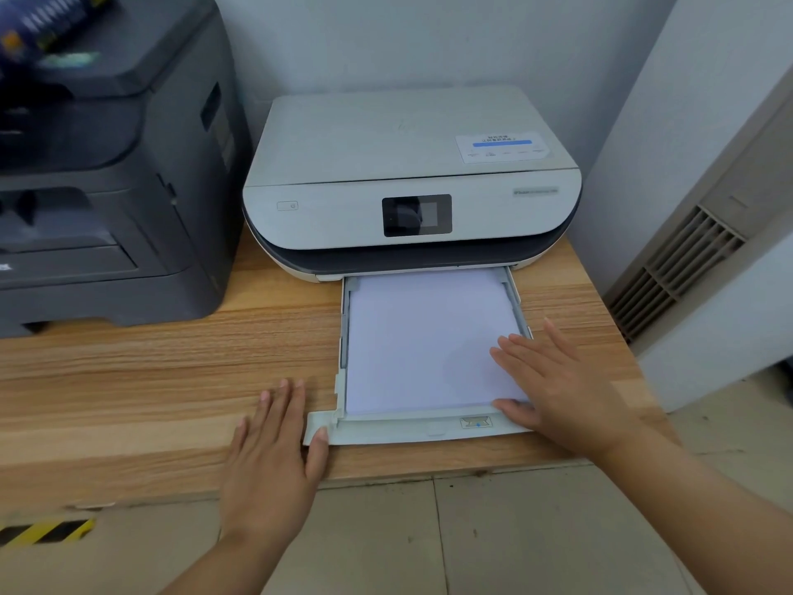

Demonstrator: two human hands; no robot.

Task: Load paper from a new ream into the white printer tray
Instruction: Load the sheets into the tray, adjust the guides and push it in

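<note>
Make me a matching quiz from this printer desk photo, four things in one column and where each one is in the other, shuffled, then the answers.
Things:
1. paper stack
2. left hand
3. right hand
4. dark grey printer

Places:
A. flat on the wooden table, thumb at the tray's front left corner
B. left of the white printer
C. lying in the pulled-out tray
D. resting on the paper's near right corner

Pairs: 1-C, 2-A, 3-D, 4-B
</note>
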